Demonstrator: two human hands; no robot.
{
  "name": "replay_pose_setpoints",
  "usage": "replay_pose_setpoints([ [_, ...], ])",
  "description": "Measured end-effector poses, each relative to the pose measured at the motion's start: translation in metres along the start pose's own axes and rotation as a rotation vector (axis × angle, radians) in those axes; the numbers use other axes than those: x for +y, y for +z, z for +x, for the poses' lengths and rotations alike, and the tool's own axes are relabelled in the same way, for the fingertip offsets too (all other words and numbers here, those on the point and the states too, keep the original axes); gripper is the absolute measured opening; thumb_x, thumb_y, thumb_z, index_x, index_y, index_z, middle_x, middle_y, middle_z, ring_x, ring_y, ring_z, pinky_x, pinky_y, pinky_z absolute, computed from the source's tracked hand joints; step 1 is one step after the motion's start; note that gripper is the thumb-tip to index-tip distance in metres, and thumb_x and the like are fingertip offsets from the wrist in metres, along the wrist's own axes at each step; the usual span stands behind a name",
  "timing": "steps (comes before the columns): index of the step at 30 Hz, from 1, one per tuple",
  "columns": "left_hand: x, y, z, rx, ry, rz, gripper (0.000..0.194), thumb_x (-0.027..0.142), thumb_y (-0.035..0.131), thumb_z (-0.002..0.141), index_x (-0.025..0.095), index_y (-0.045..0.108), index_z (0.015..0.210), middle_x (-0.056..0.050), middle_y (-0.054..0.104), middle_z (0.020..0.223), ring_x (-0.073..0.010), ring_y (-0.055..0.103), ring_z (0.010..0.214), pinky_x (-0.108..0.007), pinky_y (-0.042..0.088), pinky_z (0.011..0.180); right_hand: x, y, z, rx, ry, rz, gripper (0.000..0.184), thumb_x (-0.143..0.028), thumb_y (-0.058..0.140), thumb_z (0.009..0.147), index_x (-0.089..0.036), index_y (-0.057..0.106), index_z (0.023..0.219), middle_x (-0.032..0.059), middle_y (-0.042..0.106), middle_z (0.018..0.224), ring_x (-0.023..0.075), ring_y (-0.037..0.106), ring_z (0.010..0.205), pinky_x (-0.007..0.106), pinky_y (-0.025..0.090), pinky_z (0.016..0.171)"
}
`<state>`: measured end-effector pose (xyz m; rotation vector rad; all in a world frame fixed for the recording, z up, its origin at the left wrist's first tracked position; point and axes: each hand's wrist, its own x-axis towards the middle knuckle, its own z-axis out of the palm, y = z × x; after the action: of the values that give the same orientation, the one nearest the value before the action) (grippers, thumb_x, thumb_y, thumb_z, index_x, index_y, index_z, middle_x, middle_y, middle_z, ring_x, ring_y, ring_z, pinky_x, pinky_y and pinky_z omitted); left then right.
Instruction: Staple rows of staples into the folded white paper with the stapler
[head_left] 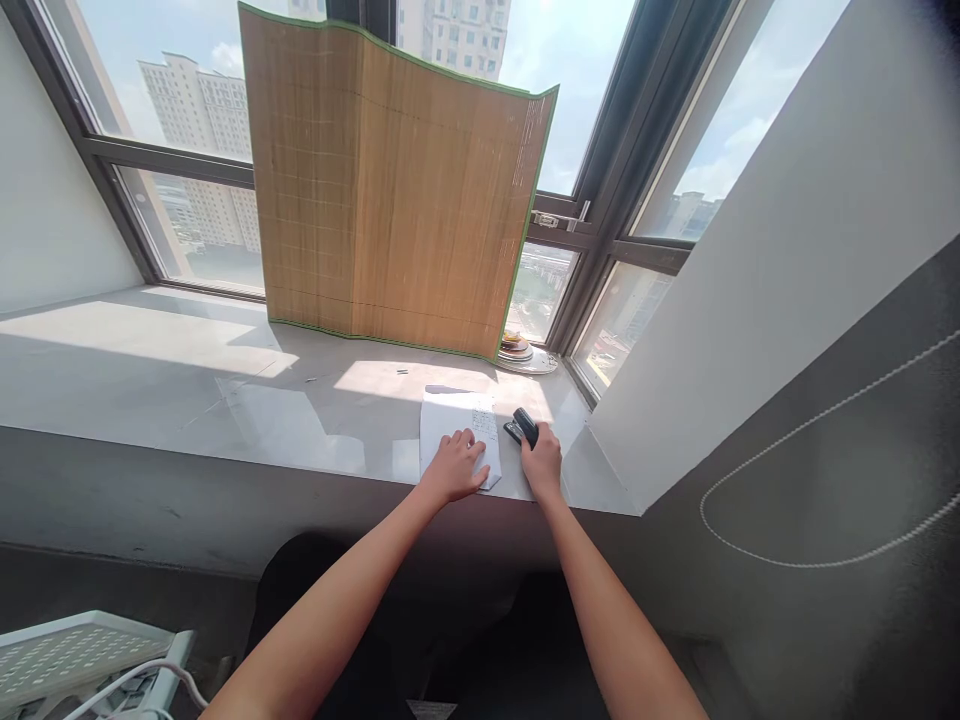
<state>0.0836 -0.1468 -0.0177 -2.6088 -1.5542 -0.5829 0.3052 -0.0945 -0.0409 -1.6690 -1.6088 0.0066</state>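
White paper lies on a partly sunlit windowsill under a person's loosely splayed left hand, while the right hand grips a black stapler just beside the sheet.

A: "Showing what of the arms?"
B: "Leaving the left forearm and the right forearm bare, running smooth in outline, widening steadily from slim wrists toward the bottom edge of the view."
A: "And ending in what?"
B: "Ending in a bare left hand and a bare right hand, matching in build."
A: "Wearing what lower down?"
B: "Wearing black over the left leg and the right leg, forming a rounded dark shape on the left side, melting into shadow on the right."
A: "Displaying seams, folds, pockets?"
B: "Sinking too deep into the dark to tell; giving only a plain black surface, hiding the cut of the garment."
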Motion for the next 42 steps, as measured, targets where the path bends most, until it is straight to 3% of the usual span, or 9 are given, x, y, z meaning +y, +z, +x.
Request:
replay_pose_setpoints([
  [6,0.001,0.005,-0.002,0.031,0.01,-0.004,0.027,0.031,0.049,0.103,0.018,0.073,0.1,-0.014,0.067,0.1,-0.0291,0.064,0.101,-0.042,0.053,0.085,-0.012,-0.009,0.001,0.013,0.054,0.08,0.029,-0.031,0.056,0.09,-0.016,0.065,0.114,0.0161,0.073,0.105,0.0312,0.065,0.095,0.037,0.047,0.082],
  [12,0.005,-0.006,-0.016,0.208,-0.009,-0.08,0.04,0.028,0.037,0.108,0.02,0.072,0.09,-0.012,0.069,0.092,-0.026,0.065,0.092,-0.04,0.054,0.082,-0.069,-0.006,-0.017,-0.04,0.036,0.27,0.029,-0.038,0.062,0.087,-0.024,0.07,0.111,0.0085,0.077,0.096,0.0286,0.069,0.087,0.035,0.05,0.078],
  [18,-0.047,-0.029,-0.013,0.531,-0.331,-0.429,0.039,0.033,0.033,0.107,0.022,0.069,0.095,-0.012,0.072,0.102,-0.0264,0.065,0.105,-0.042,0.053,0.099,-0.113,0.02,-0.033,-0.212,-0.06,0.403,0.026,-0.036,0.067,0.083,-0.027,0.07,0.107,0.0035,0.078,0.096,0.0273,0.072,0.091,0.036,0.052,0.082],
  [21,-0.088,-0.023,-0.004,0.482,-0.597,-0.744,0.039,0.034,0.035,0.104,0.02,0.07,0.103,-0.012,0.076,0.114,-0.0255,0.068,0.112,-0.041,0.052,0.104,-0.113,0.031,-0.037,-0.262,-0.058,0.401,0.025,-0.034,0.068,0.081,-0.027,0.07,0.105,0.0037,0.078,0.097,0.0276,0.072,0.093,0.037,0.053,0.085],
  [24,-0.111,-0.01,0.0,0.417,-0.66,-0.854,0.045,0.035,0.031,0.104,0.017,0.072,0.108,-0.012,0.078,0.117,-0.0242,0.071,0.112,-0.039,0.055,0.101,-0.107,0.035,-0.037,-0.293,-0.061,0.451,0.031,-0.039,0.069,0.081,-0.026,0.07,0.109,0.0045,0.078,0.101,0.0276,0.072,0.097,0.038,0.053,0.09],
  [28,-0.112,0.001,-0.001,0.392,-0.632,-0.876,0.041,0.037,0.038,0.103,0.019,0.075,0.106,-0.011,0.078,0.121,-0.026,0.069,0.12,-0.041,0.05,0.11,-0.101,0.029,-0.032,-0.297,0.045,0.602,0.04,-0.05,0.052,0.093,-0.024,0.069,0.118,0.0074,0.078,0.112,0.0262,0.071,0.099,0.037,0.053,0.089],
  [31,-0.107,0.001,-0.003,0.399,-0.632,-0.899,0.038,0.038,0.042,0.102,0.02,0.076,0.105,-0.01,0.078,0.121,-0.0278,0.066,0.123,-0.044,0.045,0.115,-0.099,0.027,-0.028,-0.291,0.118,0.605,0.042,-0.042,0.034,0.098,-0.024,0.069,0.111,0.0078,0.078,0.108,0.0247,0.07,0.092,0.035,0.052,0.083],
  [37,-0.111,0.001,-0.002,0.467,-0.692,-1.048,0.031,0.036,0.049,0.101,0.02,0.076,0.099,-0.011,0.077,0.119,-0.0289,0.065,0.122,-0.044,0.044,0.114,-0.102,0.035,-0.033,-0.331,0.108,0.605,0.039,-0.038,0.037,0.092,-0.024,0.068,0.111,0.0053,0.077,0.093,0.0257,0.069,0.084,0.034,0.05,0.075],
  [42,-0.113,0.004,0.0,0.548,-0.741,-1.281,0.026,0.035,0.056,0.101,0.018,0.074,0.094,-0.013,0.077,0.111,-0.028,0.069,0.115,-0.04,0.051,0.108,-0.107,0.031,-0.031,-0.232,0.088,0.599,0.04,-0.049,0.042,0.097,-0.023,0.071,0.105,0.0087,0.078,0.105,0.0262,0.07,0.097,0.036,0.052,0.086],
])
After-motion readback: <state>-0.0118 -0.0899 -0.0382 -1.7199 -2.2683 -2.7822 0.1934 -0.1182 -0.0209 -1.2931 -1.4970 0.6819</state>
